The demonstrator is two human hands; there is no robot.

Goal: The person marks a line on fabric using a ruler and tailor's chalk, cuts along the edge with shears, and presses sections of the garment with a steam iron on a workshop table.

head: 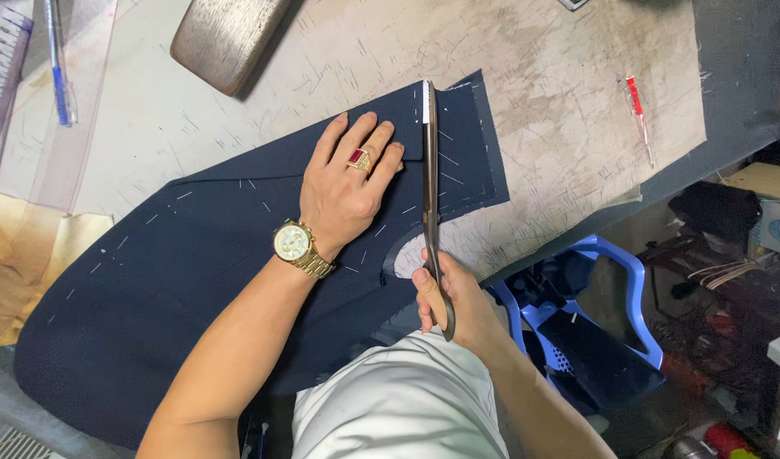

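Note:
A large piece of navy cloth [177, 280] with white chalk dashes lies on the worn cutting table [560, 93]. My left hand [349, 180], with a red-stone ring and a gold wristwatch, presses flat on the cloth, fingers spread. My right hand [448, 297] grips the handles of long dark tailor's shears [430, 178]. The blades run away from me across the cloth, their tip at its far edge. A narrow strip of cloth [470, 153] lies to the right of the blades.
A heavy wooden block [224, 36] rests at the table's far side. A clear ruler [3, 64] and a blue pen [58, 68] lie far left, a red pen [636, 106] at the right. A blue plastic stool [594, 323] stands below the table edge.

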